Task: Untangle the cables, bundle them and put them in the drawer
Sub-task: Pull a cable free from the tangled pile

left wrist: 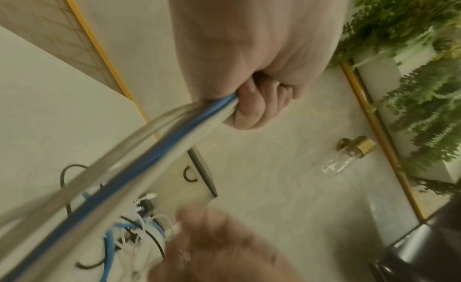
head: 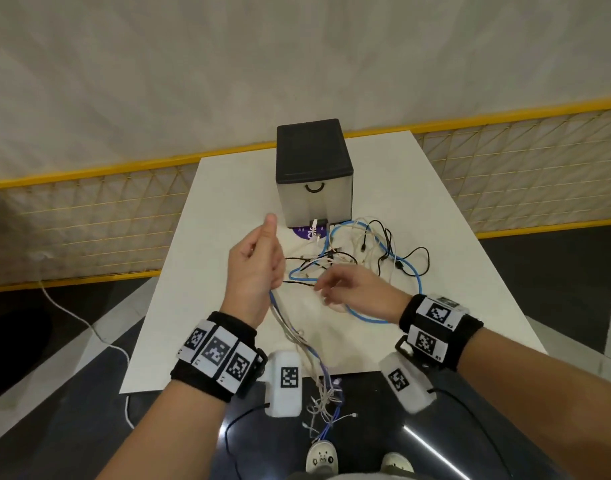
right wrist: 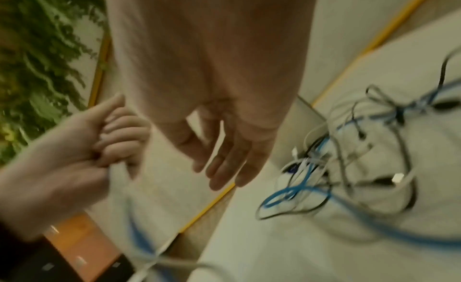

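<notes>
My left hand [head: 259,261] is raised above the table and grips a bundle of blue and white cables [left wrist: 174,132]; their ends [head: 323,400] hang over the near table edge. My right hand [head: 345,287] hovers with loose, straight fingers [right wrist: 224,168] over the tangle, holding nothing. The tangle of blue, black and white cables [head: 370,254] lies on the white table [head: 453,271] in front of a black drawer box [head: 312,171]. Its drawer with a curved black handle [head: 314,187] is closed.
A purple disc [head: 304,232] lies under the box's front edge. A yellow-framed mesh fence [head: 89,209] runs behind the table. A white cord [head: 89,327] trails on the floor at left. My shoes [head: 321,459] show below the table edge.
</notes>
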The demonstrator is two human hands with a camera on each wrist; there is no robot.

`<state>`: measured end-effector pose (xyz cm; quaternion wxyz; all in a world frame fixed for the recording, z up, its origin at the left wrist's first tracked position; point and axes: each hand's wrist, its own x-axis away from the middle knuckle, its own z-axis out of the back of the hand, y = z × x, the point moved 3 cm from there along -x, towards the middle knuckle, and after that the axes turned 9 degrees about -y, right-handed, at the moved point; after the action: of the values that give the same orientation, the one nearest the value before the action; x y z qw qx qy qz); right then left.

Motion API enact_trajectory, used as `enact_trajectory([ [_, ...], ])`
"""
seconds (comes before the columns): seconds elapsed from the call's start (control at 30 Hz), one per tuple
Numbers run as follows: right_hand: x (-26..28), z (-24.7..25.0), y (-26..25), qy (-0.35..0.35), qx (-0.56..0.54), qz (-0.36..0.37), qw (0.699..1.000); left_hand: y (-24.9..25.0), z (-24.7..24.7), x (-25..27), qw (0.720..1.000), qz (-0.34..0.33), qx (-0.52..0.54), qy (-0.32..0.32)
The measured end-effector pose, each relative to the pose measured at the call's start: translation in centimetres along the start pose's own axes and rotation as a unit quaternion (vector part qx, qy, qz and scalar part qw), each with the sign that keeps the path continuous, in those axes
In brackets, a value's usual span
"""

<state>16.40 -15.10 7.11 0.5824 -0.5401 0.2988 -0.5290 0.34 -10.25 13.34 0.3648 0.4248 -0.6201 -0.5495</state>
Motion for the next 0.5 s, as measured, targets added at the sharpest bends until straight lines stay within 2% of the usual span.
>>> enact_trajectory([
  [0.07, -1.0, 2.1, 1.9, 0.071, 0.065, -0.036, 0.995, 0.0, 1.6, -0.4, 0.999, 0.006, 0.006, 0.034],
  [0.1, -1.6, 2.5, 2.7, 0.082, 0.087, -0.048, 0.992, -0.1, 2.2, -0.5, 0.999, 0.009, 0.010, 0.047],
  [0.23, -4.5, 0.8, 4.2, 0.034, 0.213, -0.050, 0.975, -0.7, 3.5, -0.9, 0.996, 0.024, 0.023, 0.078],
  [0.3, -6.4, -0.8, 5.7, -0.009, 0.312, -0.078, 0.947, -0.9, 3.7, -1.0, 0.996, 0.029, 0.016, 0.080],
  [0.37, -8.1, -2.2, 7.8, -0.044, 0.401, -0.135, 0.905, -1.0, 4.0, -1.1, 0.996, 0.033, 0.013, 0.079],
  [0.43, -9.2, -2.6, 9.4, -0.041, 0.451, -0.168, 0.876, -1.1, 4.2, -1.3, 0.996, 0.039, 0.013, 0.081],
  [0.5, -9.8, -2.6, 10.1, -0.025, 0.471, -0.167, 0.866, -1.3, 4.4, -1.5, 0.996, 0.044, 0.008, 0.082],
])
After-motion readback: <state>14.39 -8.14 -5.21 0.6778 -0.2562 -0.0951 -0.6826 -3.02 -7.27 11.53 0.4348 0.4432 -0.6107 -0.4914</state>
